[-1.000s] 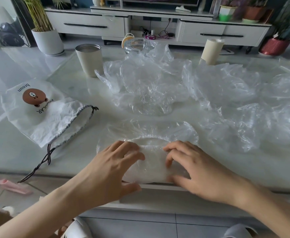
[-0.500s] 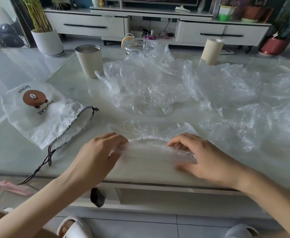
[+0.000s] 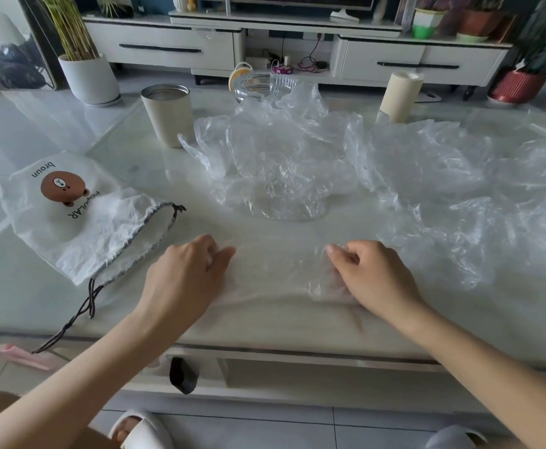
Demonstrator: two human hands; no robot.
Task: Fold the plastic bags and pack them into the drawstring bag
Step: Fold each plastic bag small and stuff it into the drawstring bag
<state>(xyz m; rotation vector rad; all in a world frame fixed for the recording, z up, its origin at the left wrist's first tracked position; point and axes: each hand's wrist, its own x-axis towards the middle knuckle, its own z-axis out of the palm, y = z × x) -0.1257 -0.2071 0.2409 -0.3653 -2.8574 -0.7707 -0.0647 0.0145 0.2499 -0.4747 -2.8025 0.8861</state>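
Early yet: our left hand [image 3: 187, 273] and right hand [image 3: 373, 275] pinch one plastic bag [image 3: 278, 277] mid-fold, far bags [image 3: 281, 163] crumpled, drawstring bag [image 3: 84, 228] seemingly empty.

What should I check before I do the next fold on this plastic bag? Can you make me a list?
1. Left hand and right hand both grip the flat plastic bag: ok.
2. Flat plastic bag smooth, no wrinkles: cannot tell, it is clear and blurred.
3. Drawstring bag beside the left hand, mouth open: ok.
4. Crumpled pile lies behind, off the flat plastic bag: ok.
5. Cup upright and out of the way: ok.
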